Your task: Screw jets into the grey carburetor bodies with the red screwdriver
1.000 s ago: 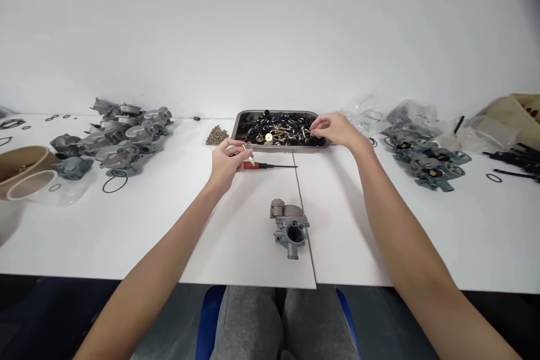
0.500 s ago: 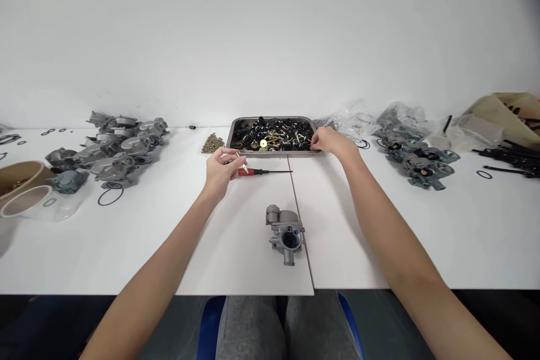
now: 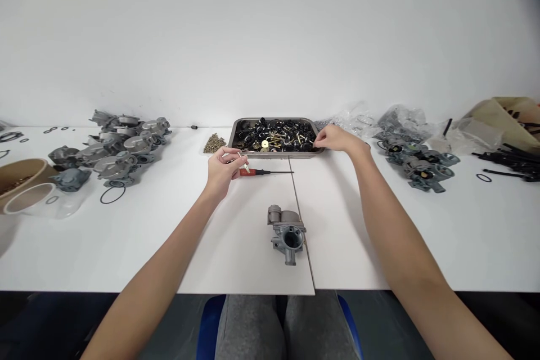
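My left hand (image 3: 223,171) is closed on a small pale metal part (image 3: 245,165), held above the red handle of a screwdriver (image 3: 265,172) that lies on the table. My right hand (image 3: 331,138) is at the right end of a metal tray (image 3: 274,155), its fingers pinched together; what they hold, if anything, is too small to tell. Black and brass parts (image 3: 278,134) fill the tray. Nearer to me, a grey carburetor (image 3: 287,233) rests beside the seam between two boards.
Small brass screws (image 3: 214,143) lie left of the tray. Several carburetors (image 3: 122,149) are piled at left, near a tan bowl (image 3: 25,174) and a clear cup (image 3: 46,201). More bodies (image 3: 424,163), plastic bags (image 3: 354,118) and black tubes (image 3: 514,160) are at right.
My right hand has shifted slightly right along the tray's rim, and its wrist is more bent. My left hand keeps the small part in nearly the same place.
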The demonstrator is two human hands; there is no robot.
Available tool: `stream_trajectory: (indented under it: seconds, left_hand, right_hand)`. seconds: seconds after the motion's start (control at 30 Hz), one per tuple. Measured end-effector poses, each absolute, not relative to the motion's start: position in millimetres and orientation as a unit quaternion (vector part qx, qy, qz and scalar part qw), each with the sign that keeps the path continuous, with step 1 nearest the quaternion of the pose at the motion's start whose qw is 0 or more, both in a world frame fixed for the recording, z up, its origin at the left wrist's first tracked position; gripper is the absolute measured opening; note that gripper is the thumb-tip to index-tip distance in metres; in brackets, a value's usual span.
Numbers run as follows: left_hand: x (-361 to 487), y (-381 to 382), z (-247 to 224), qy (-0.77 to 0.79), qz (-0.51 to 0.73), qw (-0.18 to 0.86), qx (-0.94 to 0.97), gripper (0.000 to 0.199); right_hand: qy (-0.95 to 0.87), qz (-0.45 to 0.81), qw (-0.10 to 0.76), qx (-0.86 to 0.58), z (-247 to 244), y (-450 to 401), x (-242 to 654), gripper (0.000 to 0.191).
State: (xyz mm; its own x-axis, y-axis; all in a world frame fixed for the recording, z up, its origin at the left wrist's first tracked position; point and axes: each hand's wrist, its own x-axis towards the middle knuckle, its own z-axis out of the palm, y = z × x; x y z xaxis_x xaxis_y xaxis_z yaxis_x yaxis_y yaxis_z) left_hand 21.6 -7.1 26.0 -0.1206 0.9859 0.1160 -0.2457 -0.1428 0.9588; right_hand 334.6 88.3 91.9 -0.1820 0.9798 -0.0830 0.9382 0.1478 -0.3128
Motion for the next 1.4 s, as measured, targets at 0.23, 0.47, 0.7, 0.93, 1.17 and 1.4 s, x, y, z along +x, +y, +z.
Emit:
stream_trajectory:
  seconds: [0.23,0.47,0.7,0.93,1.17,1.4]
  left_hand:
    - [23,-9,28,0.440,0.618,0.490,0.429,0.046]
    - [22,-7,30,0.416,0.677,0.458,0.399,0.049]
    - [23,-9,34,0.429,0.700,0.415,0.392,0.047]
    - [23,-8,34,0.446,0.708,0.377,0.396,0.041]
    - [22,-8,32,0.452,0.716,0.356,0.394,0.039]
    - [23,-4,25,0.455,0.724,0.350,0.383,0.040]
  right_hand:
    - [-0.787,0.301,0.217,-0.494,112,74,312,0.025]
    - [-0.777,0.443,0.236,-0.380,80,55,225,0.026]
    - [-0.629,0.626,0.264,-0.379,53,41,189,0.021]
    - [-0.517,0.694,0.280,-0.415,58,34,181,0.009]
    - [-0.454,0.752,0.301,-0.371,52,29,171,0.004]
    - [-0.393,0.773,0.369,-0.334,41,23,160,0.012]
